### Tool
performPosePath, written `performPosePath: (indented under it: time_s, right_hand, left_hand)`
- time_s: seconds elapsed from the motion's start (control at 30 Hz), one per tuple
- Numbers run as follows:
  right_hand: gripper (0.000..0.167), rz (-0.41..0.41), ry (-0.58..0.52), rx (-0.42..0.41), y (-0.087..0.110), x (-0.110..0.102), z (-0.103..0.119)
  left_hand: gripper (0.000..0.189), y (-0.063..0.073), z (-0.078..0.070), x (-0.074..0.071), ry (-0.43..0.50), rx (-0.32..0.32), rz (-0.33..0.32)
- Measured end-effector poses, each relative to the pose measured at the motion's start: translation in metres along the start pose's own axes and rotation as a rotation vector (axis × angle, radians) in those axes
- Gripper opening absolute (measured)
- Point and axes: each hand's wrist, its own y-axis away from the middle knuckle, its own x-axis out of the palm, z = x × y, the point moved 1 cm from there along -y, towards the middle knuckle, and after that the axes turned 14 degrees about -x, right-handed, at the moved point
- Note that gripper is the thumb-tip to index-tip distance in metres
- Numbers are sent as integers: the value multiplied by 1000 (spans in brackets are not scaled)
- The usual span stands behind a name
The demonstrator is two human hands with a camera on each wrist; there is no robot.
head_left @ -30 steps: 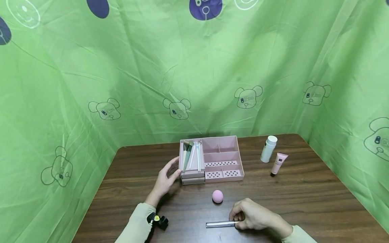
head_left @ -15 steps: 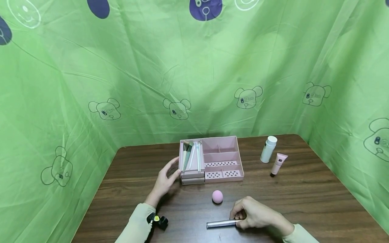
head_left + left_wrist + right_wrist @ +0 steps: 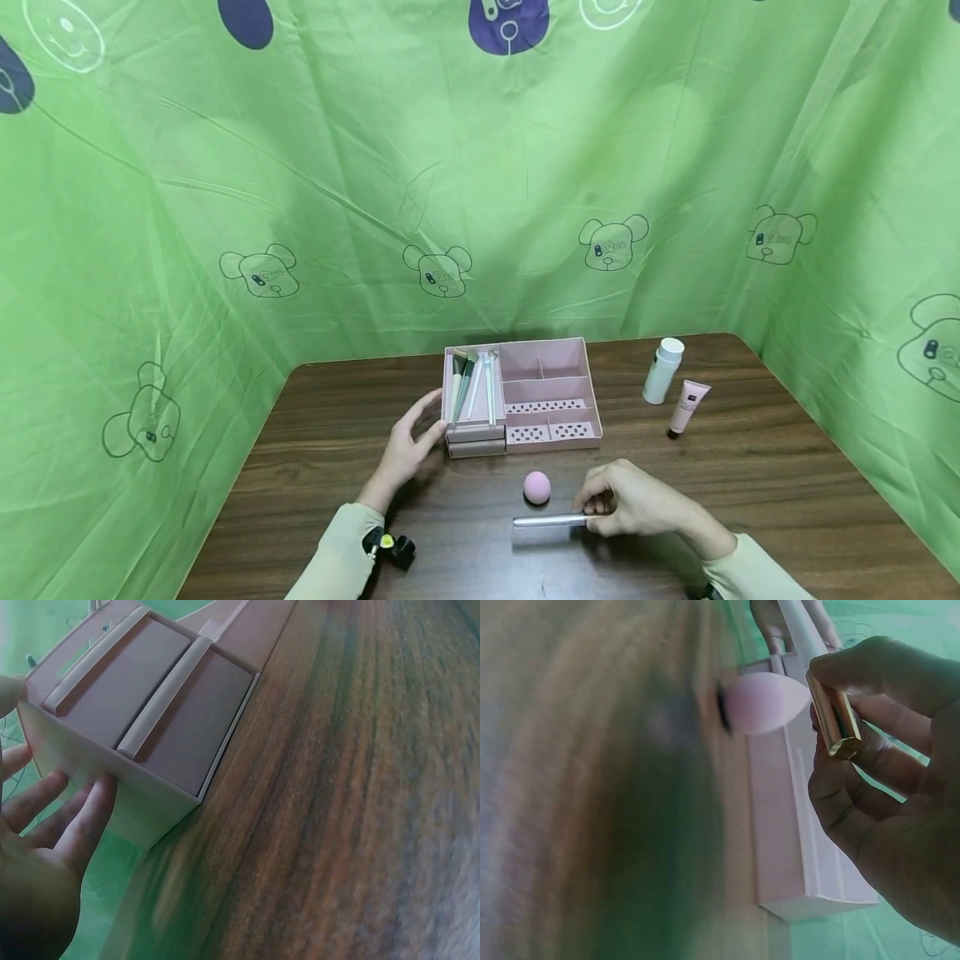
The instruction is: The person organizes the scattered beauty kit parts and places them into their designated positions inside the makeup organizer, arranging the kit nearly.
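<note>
My right hand point(image 3: 633, 500) pinches a slim silver tube point(image 3: 551, 521) by its right end, just above the table, where a pale reflection lies below it. In the right wrist view the end of the tube point(image 3: 835, 724) in my fingers is gold and faceted. At the left side of a pink organizer box point(image 3: 551, 447) my left hand point(image 3: 405, 450) rests, fairly straight fingers point(image 3: 94, 814) touching its side wall. Several makeup brushes point(image 3: 468, 383) lie in the box's left tray. A pink makeup sponge point(image 3: 537, 487) stands between the box and the tube.
A white-capped pale bottle point(image 3: 663, 372) stands right of the box. Nearby is a pink squeeze tube point(image 3: 687, 408) on its dark cap. The box has two drawers point(image 3: 135, 682) under the brush tray. Green curtains point(image 3: 480, 208) surround the wooden table point(image 3: 337, 417).
My right hand has lifted the silver tube off the table and moved it slightly away from me. My left hand has stayed at the box.
</note>
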Motion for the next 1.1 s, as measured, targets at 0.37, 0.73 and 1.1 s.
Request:
performPosePath:
  time_s: [0.37,0.73,1.1]
  right_hand:
    - [24,-44,30,20,-9,-32,-11]
    - [27,-73,87,57,-21,-54,-24]
    - [26,-91,158,83,-32,-69,-37]
  left_hand:
    - [52,1,0,0,0,-13,5]
    - [52,0,-1,-1,14,-21,11]
    - [52,0,-2,-1,34,-37,24]
